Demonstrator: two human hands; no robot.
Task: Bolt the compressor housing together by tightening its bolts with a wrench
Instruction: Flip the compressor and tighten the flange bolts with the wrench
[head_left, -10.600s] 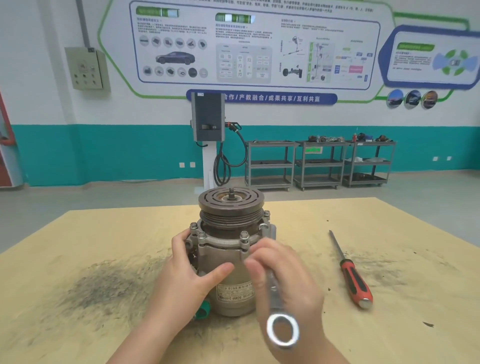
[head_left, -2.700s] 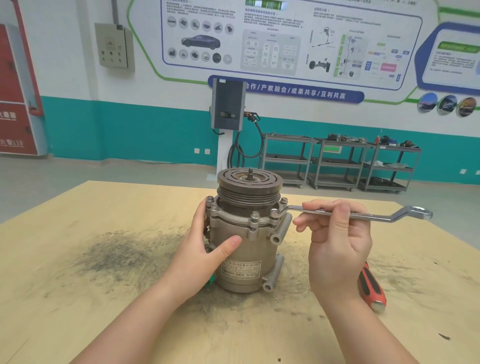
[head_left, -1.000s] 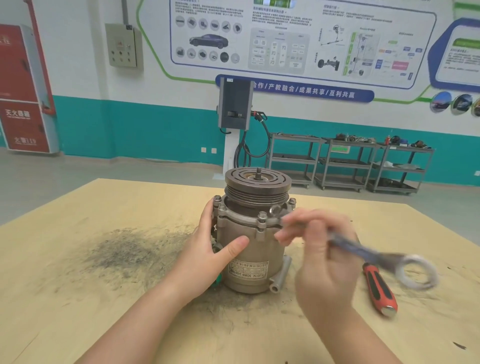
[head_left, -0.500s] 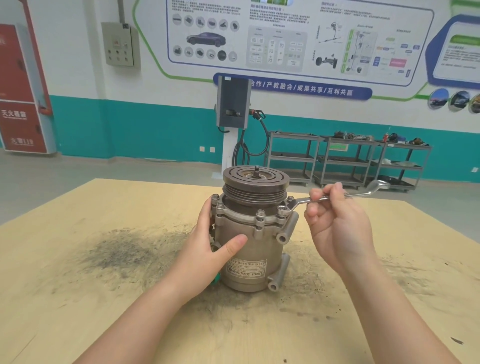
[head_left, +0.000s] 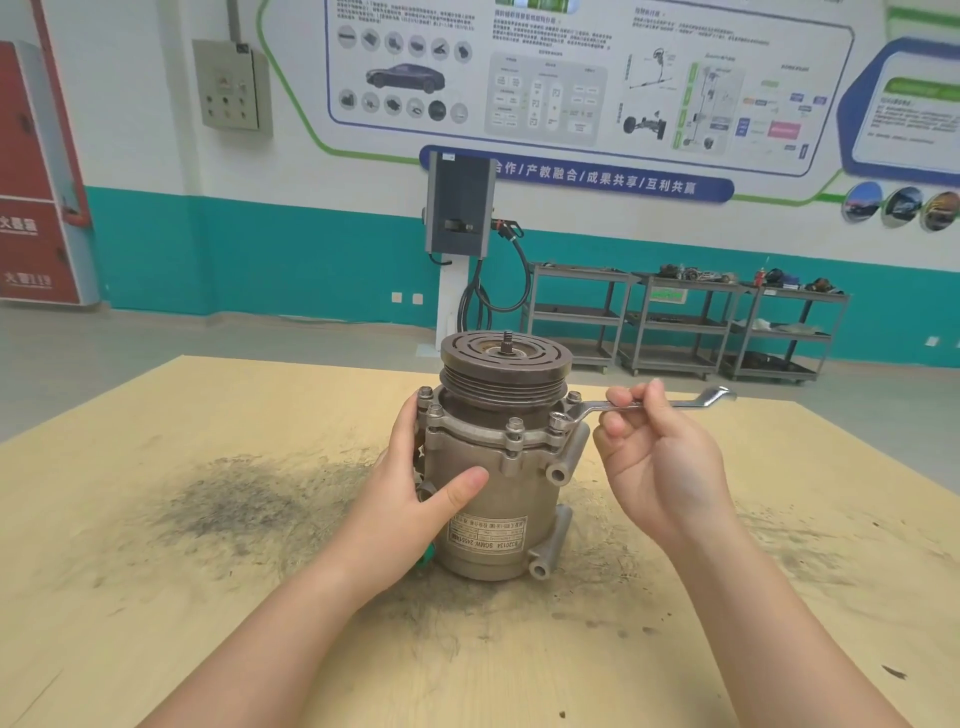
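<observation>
A grey metal compressor (head_left: 511, 483) stands upright in the middle of the wooden table (head_left: 156, 597), its dark pulley on top. Several bolts ring its flange. My left hand (head_left: 415, 499) grips the housing's left side, thumb across the front. My right hand (head_left: 654, 462) pinches the shaft of a silver ring wrench (head_left: 675, 404). The wrench lies nearly level, pointing right. Its near ring sits on the front-right flange bolt (head_left: 558, 420).
Dark metal dust is smeared over the table left of and around the compressor. The red screwdriver is not visible. Beyond the table stand a charging post (head_left: 457, 249) and several metal shelf carts (head_left: 685, 322) against the teal wall.
A second ago my right hand swung the wrench low and free; it then set the ring back on the front-right bolt. Since half a second ago the handle has swung slightly nearer and lower.
</observation>
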